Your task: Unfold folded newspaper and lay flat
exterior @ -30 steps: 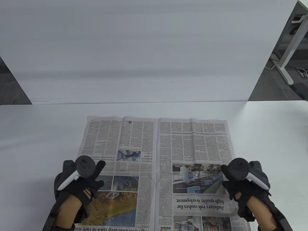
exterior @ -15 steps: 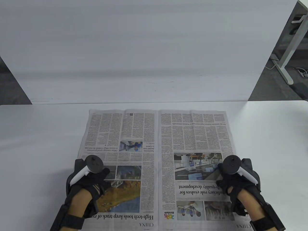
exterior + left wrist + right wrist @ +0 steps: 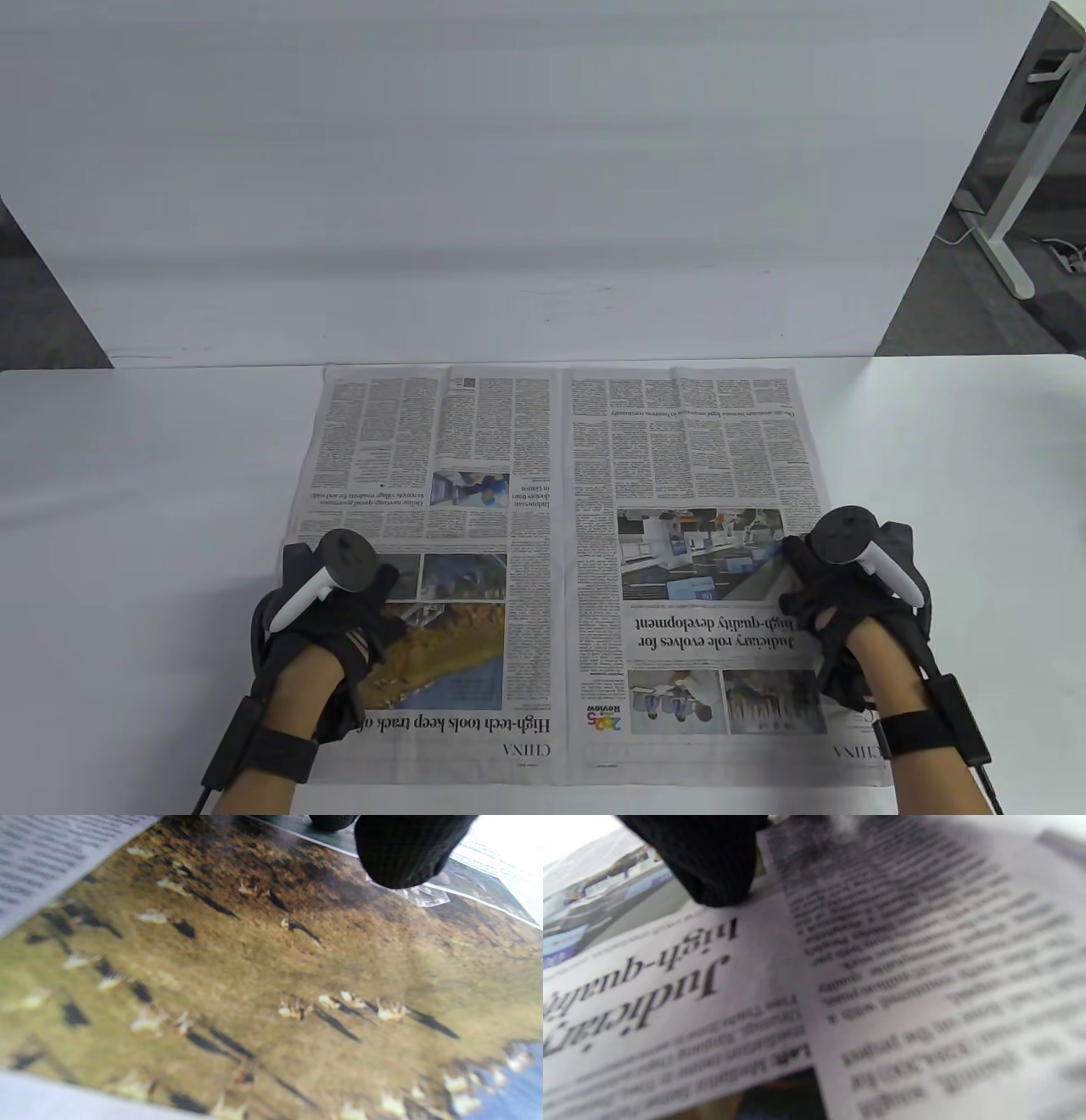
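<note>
The newspaper (image 3: 560, 509) lies open as a two-page spread on the white table, print upside down to me, its centre crease running away from me. My left hand (image 3: 339, 594) holds its left edge, thumb on the yellow field photo. My right hand (image 3: 836, 586) holds its right edge, thumb by the "Judiciary" headline. In the left wrist view the thumb tip (image 3: 407, 853) sits over the photo on the newspaper (image 3: 271, 984). In the right wrist view the thumb (image 3: 712, 861) presses the newspaper (image 3: 903, 984), where one sheet overlaps another and is slightly raised. The fingers under the paper are hidden.
The white table (image 3: 127, 509) stretches to both sides of the paper. A white backboard (image 3: 509, 170) stands right behind the paper's far edge. A white desk leg (image 3: 1018, 170) and cables stand on the floor at the far right.
The newspaper has slid away from me until its far edge is at the backboard. Both hands moved forward with it. Its near edge with the "CHINA" headers now shows.
</note>
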